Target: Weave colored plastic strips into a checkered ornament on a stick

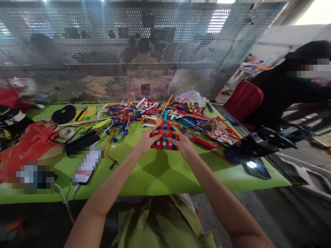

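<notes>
Currently, woven piece [164, 137] sits between left hand [145, 142] and right hand [184, 144], equally near, fingers pinching both sides, wide base running left–right, held over bench [170, 182] between near edge and strips [148, 107] heaped toward far edge.

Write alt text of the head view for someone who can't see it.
A person's left hand and right hand hold a multicoloured woven piece above a green table. Behind it lie tangled coloured strips; a perforated panel stands beyond, with a person in black at right.
</notes>
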Available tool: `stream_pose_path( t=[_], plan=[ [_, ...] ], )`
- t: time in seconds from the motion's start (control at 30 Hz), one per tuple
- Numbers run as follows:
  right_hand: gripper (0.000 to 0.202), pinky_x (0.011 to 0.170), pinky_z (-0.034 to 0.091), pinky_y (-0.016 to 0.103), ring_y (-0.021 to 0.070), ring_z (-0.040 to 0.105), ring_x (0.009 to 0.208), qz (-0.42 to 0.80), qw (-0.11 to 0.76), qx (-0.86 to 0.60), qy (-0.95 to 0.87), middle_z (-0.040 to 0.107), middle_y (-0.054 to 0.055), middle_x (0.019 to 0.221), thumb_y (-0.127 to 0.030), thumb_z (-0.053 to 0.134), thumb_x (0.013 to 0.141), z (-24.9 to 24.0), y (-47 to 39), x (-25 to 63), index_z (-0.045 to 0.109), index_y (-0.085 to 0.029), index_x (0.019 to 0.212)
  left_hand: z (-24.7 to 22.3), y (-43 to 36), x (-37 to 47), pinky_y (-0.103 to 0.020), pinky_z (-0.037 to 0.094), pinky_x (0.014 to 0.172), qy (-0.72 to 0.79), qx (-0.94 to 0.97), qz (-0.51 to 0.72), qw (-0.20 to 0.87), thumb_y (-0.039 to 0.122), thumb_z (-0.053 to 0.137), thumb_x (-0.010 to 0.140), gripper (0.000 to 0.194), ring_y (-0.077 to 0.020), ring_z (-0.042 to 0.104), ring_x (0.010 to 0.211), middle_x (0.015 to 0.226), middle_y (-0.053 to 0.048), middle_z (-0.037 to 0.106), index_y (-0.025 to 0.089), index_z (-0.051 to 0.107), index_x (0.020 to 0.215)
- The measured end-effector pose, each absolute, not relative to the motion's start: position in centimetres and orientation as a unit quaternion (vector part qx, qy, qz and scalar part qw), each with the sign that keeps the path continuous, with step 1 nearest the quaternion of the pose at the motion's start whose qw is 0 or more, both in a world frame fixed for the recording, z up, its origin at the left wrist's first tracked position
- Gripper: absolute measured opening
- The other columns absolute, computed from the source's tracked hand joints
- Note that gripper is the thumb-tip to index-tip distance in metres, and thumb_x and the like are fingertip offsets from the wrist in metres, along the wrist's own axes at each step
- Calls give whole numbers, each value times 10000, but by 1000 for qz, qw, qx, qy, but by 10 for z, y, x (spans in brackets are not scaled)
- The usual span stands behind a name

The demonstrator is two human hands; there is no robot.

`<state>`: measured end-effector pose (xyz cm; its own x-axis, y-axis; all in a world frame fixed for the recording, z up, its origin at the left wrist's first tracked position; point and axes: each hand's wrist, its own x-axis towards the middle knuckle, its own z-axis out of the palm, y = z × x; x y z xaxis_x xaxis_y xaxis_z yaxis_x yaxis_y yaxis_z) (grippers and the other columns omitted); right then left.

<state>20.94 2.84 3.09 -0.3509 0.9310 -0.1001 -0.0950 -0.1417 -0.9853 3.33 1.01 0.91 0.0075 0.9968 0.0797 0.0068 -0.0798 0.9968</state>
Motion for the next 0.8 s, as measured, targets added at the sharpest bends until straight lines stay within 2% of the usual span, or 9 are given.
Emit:
stream_pose_path(
  t=[0.07, 0.13, 0.27, 0.43, 0.57, 0.7, 0.8],
  plan=[
    [388, 761, 512, 307, 162, 659, 758, 629, 401, -395, -536, 737, 9, 858, -370, 838, 590, 33, 41, 207, 693, -191, 902, 4, 13, 26, -319, 507, 868, 472, 524, 508, 494, 382, 704, 755, 389, -187, 646, 957, 1030, -67, 723, 157, 673, 1072],
    [369, 724, 493, 278, 137, 632, 715, 614, 409, -388, -553, 714, -11, 792, -385, 834, 594, 35, 56, 205, 686, -193, 872, 1, 13, 18, -323, 514, 842, 465, 512, 489, 531, 366, 748, 708, 393, -184, 658, 891, 972, -62, 730, 148, 681, 1028],
    [308, 628, 453, 269, 114, 549, 592, 588, 410, -392, -576, 632, -31, 629, -391, 844, 557, 31, 76, 197, 646, -195, 689, -4, 9, 9, -317, 524, 771, 466, 478, 461, 586, 393, 799, 651, 434, -172, 660, 777, 888, -57, 725, 137, 681, 982],
    [245, 683, 473, 304, 139, 564, 638, 571, 482, -379, -546, 656, -14, 695, -360, 823, 575, 16, 76, 191, 656, -224, 691, -11, 7, 4, -311, 521, 739, 491, 460, 474, 568, 454, 779, 674, 441, -172, 651, 760, 904, -56, 713, 146, 675, 972],
    [228, 690, 481, 306, 147, 571, 657, 559, 512, -383, -528, 664, -13, 724, -342, 818, 591, 8, 74, 198, 663, -240, 723, -16, 7, 4, -274, 486, 676, 516, 485, 459, 536, 446, 764, 692, 414, -147, 611, 698, 824, -34, 695, 143, 680, 960],
    [269, 613, 454, 275, 120, 522, 580, 593, 473, -399, -515, 599, -35, 624, -398, 822, 609, 4, 76, 205, 625, -226, 669, -18, 5, 6, -258, 469, 659, 528, 474, 464, 531, 434, 749, 705, 397, -140, 593, 689, 770, -17, 672, 145, 684, 970],
    [297, 608, 456, 273, 122, 532, 585, 617, 432, -397, -525, 609, -27, 637, -446, 815, 625, 1, 78, 206, 638, -219, 699, -17, 3, 7, -247, 457, 649, 525, 465, 472, 533, 419, 754, 696, 359, -127, 574, 671, 739, -7, 648, 146, 683, 917]
  ],
)
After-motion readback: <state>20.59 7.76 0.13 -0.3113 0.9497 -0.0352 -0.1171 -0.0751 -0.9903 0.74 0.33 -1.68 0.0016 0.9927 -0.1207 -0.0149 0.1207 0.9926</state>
